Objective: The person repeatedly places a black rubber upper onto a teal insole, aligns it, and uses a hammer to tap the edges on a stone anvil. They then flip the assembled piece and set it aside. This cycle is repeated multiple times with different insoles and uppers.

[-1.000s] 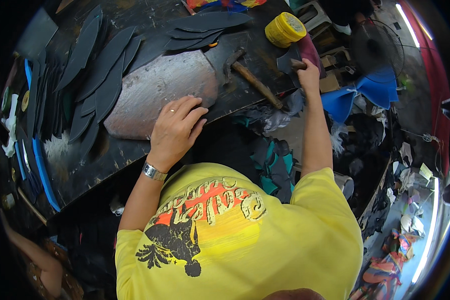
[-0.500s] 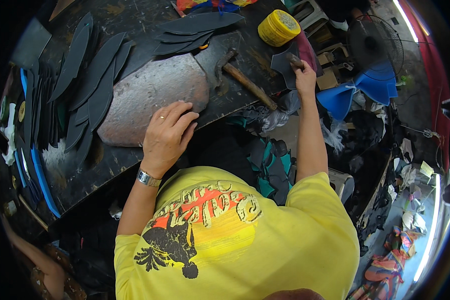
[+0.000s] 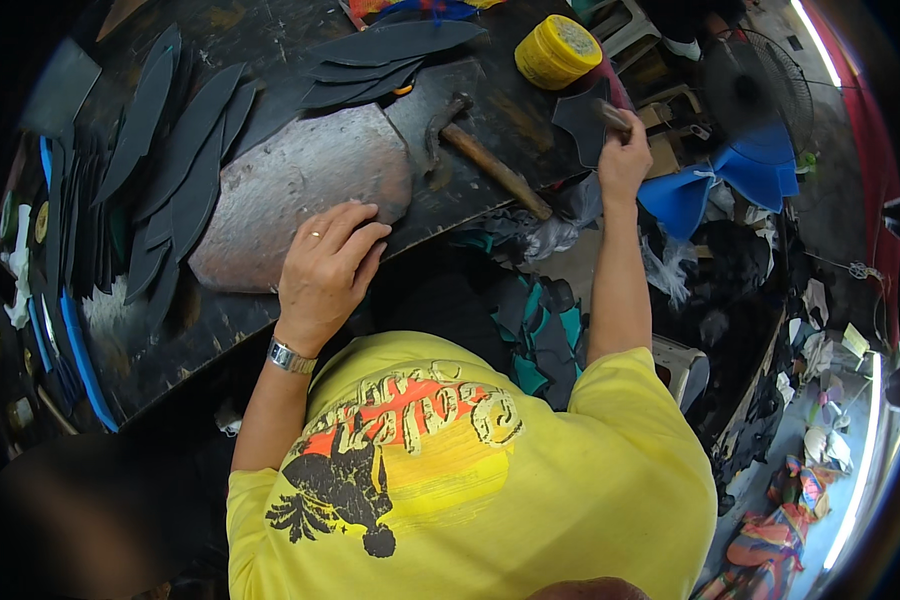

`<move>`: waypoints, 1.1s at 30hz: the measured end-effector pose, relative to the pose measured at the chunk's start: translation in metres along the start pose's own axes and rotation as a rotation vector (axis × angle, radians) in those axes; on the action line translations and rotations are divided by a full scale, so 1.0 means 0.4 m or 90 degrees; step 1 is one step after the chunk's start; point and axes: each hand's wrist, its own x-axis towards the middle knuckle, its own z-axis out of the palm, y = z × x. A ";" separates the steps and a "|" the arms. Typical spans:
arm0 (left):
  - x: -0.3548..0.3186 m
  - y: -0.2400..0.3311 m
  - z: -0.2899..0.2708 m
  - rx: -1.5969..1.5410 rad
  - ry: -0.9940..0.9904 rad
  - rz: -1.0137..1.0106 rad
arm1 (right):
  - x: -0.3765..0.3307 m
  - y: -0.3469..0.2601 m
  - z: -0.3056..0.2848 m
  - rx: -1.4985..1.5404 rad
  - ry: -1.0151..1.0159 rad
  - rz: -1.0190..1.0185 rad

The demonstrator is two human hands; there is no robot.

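— Two hands are at work on the dark workbench. Where does each one sit?

— The left hand lies at the near edge of the grey stone slab, fingers loosely curled and spread, resting on the slab and gripping nothing. A ring shows on one finger and a metal watch sits at the wrist.

— And the right hand?

— It reaches to the far right end of the bench, fingers closed around a small tool with a brown handle; the tool's tip I cannot tell. It touches a dark cut piece of leather lying at the bench's right edge.

— What lies between the hands?

— One hammer with a wooden handle, its head against the slab's right end, handle pointing toward the near right. A yellow roll of tape stands just beyond the leather piece.

— And to the left?

— Many dark sole-shaped cutouts fan along the slab's far and left sides.
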 end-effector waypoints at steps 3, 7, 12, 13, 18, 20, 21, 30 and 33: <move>-0.002 -0.001 0.002 -0.001 0.000 0.000 | 0.017 0.000 -0.038 0.219 -0.022 0.191; -0.003 -0.002 0.003 0.010 -0.002 0.006 | 0.056 0.013 -0.076 -0.090 0.068 -0.031; -0.003 -0.002 0.003 0.008 -0.003 0.004 | 0.107 0.071 -0.048 -0.170 -0.075 0.040; -0.004 -0.002 0.003 0.009 0.001 0.006 | 0.115 0.088 -0.038 -0.191 -0.130 0.033; -0.006 -0.002 0.002 0.003 0.004 0.004 | 0.137 0.148 0.003 -0.069 -0.082 -0.021; -0.005 -0.002 0.001 0.005 0.003 0.003 | 0.149 0.148 0.010 -0.027 0.005 -0.094; -0.005 -0.002 0.001 0.004 0.001 0.003 | 0.159 0.142 0.010 -0.041 0.024 -0.087; -0.005 -0.003 0.001 -0.002 -0.002 0.006 | 0.212 0.020 -0.133 -0.137 0.153 0.009; -0.005 -0.005 0.002 -0.005 -0.002 0.004 | 0.095 -0.022 -0.145 -0.102 0.152 0.043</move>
